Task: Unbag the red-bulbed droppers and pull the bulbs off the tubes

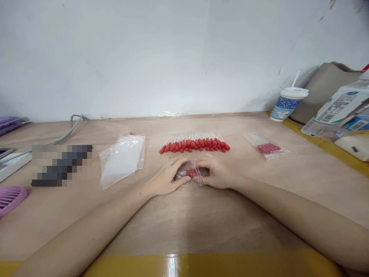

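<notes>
Between my hands lies a small clear zip bag with red-tipped white sticks inside or partly inside; which one I cannot tell. My left hand curls round the stick end, thumb below and fingers above. At the bag's red-lined mouth, my right hand pinches the plastic between thumb and fingers. Just beyond both hands is a row of loose red-tipped sticks, tips toward me.
To the left are stacked clear zip bags, a blurred dark object, a grey cable and a purple fan grille. On the right lie a filled zip bag, a paper cup and a plastic bottle. A wall stands behind.
</notes>
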Tool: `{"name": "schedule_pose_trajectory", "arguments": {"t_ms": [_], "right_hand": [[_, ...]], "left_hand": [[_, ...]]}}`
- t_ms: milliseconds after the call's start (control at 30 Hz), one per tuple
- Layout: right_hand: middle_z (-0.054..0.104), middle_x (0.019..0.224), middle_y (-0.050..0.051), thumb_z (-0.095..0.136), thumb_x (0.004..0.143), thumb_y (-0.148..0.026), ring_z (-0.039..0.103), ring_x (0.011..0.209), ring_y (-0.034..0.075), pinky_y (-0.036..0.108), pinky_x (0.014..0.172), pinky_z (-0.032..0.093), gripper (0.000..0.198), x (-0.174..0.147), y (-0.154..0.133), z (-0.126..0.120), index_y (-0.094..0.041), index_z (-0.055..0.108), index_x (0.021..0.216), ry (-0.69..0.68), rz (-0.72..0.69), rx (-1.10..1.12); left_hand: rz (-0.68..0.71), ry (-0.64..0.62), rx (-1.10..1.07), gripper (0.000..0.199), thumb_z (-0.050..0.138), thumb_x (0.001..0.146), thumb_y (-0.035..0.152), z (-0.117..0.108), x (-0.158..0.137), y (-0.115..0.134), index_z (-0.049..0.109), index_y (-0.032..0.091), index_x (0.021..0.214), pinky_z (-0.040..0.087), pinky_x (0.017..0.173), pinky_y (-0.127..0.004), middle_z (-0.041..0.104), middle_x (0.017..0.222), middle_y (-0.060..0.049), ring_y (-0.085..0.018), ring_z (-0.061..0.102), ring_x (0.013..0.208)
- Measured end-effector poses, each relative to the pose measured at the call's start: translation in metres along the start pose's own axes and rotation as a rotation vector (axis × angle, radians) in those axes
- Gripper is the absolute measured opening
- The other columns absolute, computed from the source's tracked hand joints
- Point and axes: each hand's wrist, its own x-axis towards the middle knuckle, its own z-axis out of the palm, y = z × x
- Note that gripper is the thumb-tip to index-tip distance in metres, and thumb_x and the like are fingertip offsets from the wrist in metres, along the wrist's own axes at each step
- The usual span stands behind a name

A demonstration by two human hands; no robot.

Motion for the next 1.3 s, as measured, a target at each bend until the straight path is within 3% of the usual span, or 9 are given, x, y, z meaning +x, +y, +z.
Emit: {"name": "schedule_pose_trajectory", "arguments": {"t_ms": [167, 333, 567, 667, 800, 933, 1067, 1200, 1300], "right_hand": [[0.065, 0.083, 0.001, 0.062, 0.072, -0.024, 0.056, 0.073, 0.013, 0.026, 0.067, 0.044, 0.018, -0.002, 0.005, -0.011, -0.019, 0.065, 0.089, 0.027, 0.073, 0.164], [0.060, 0.063, -0.003, 0.068, 0.064, -0.026, 0.053, 0.053, 0.009, 0.023, 0.052, 0.044, 0.029, -0.002, 0.014, -0.023, -0.016, 0.062, 0.091, 0.010, 0.390, 0.529], [0.067, 0.076, 0.002, 0.073, 0.059, -0.026, 0.060, 0.063, 0.009, 0.025, 0.062, 0.051, 0.028, 0.000, 0.020, -0.060, -0.015, 0.062, 0.082, -0.082, 0.571, 0.766], [0.066, 0.073, 0.002, 0.075, 0.059, -0.026, 0.060, 0.062, 0.011, 0.024, 0.057, 0.049, 0.027, -0.001, 0.027, -0.091, -0.017, 0.063, 0.082, 0.128, 0.545, 0.702], [0.066, 0.077, 0.002, 0.072, 0.064, -0.026, 0.062, 0.070, 0.012, 0.026, 0.063, 0.050, 0.023, 0.002, 0.020, -0.105, -0.020, 0.060, 0.083, 0.525, 0.384, 0.582], [0.065, 0.088, 0.004, 0.063, 0.075, -0.027, 0.061, 0.083, 0.015, 0.032, 0.076, 0.051, 0.022, 0.006, -0.005, -0.065, -0.021, 0.058, 0.095, 0.606, 0.076, 0.282], [0.061, 0.104, 0.007, 0.045, 0.087, -0.023, 0.057, 0.095, 0.016, 0.031, 0.084, 0.047, 0.020, 0.002, -0.027, -0.019, -0.021, 0.060, 0.101, 0.355, -0.189, -0.126], [0.062, 0.095, 0.006, 0.034, 0.093, -0.027, 0.057, 0.089, 0.015, 0.029, 0.079, 0.048, 0.029, -0.002, -0.033, 0.000, -0.021, 0.059, 0.104, 0.116, -0.299, -0.219], [0.059, 0.107, 0.005, 0.032, 0.093, -0.023, 0.054, 0.098, 0.016, 0.031, 0.083, 0.046, 0.031, -0.002, -0.028, 0.004, -0.024, 0.053, 0.116, 0.043, -0.388, -0.269]], "left_hand": [[-0.014, 0.021, 0.011, 0.043, 0.048, 0.085, 0.037, -0.001, 0.000, 0.000, 0.038, 0.019, 0.122, 0.041, 0.093, -0.038, 0.050, 0.121, -0.010, -0.022, 0.049, 0.108], [-0.028, 0.019, 0.003, 0.047, 0.049, 0.084, 0.039, -0.001, 0.000, -0.001, 0.038, 0.019, 0.125, 0.042, 0.092, -0.039, 0.050, 0.123, -0.010, -0.023, 0.050, 0.109], [0.053, -0.074, 0.021, 0.056, 0.047, 0.086, 0.040, -0.002, 0.000, -0.003, 0.029, 0.024, 0.137, 0.033, 0.104, -0.042, 0.039, 0.139, -0.008, -0.022, 0.038, 0.127], [0.077, -0.151, 0.071, 0.051, 0.045, 0.087, 0.040, -0.005, 0.001, -0.002, 0.034, 0.025, 0.135, 0.026, 0.107, -0.046, 0.033, 0.142, -0.008, -0.023, 0.029, 0.132], [0.062, -0.208, 0.095, 0.045, 0.044, 0.087, 0.041, -0.008, 0.002, 0.000, 0.042, 0.027, 0.131, 0.023, 0.107, -0.048, 0.032, 0.143, -0.008, -0.025, 0.028, 0.132], [-0.001, -0.113, 0.028, 0.038, 0.044, 0.087, 0.041, -0.013, 0.006, 0.005, 0.055, 0.024, 0.120, 0.023, 0.107, -0.047, 0.037, 0.140, -0.008, -0.026, 0.029, 0.131], [-0.285, 0.147, -0.388, 0.038, 0.041, 0.088, 0.045, -0.017, 0.016, 0.016, 0.066, 0.019, 0.100, 0.036, 0.100, -0.043, 0.060, 0.113, -0.008, -0.024, 0.051, 0.112], [-0.688, 0.150, -1.021, 0.031, 0.057, 0.079, 0.042, -0.015, 0.022, 0.028, 0.065, 0.013, 0.087, 0.052, 0.075, -0.032, 0.068, 0.085, -0.008, -0.019, 0.064, 0.081], [-0.839, 0.182, -1.161, 0.018, 0.068, 0.070, 0.028, -0.015, 0.022, 0.031, 0.064, 0.013, 0.079, 0.050, 0.061, -0.023, 0.067, 0.075, -0.006, -0.014, 0.063, 0.069]]}}
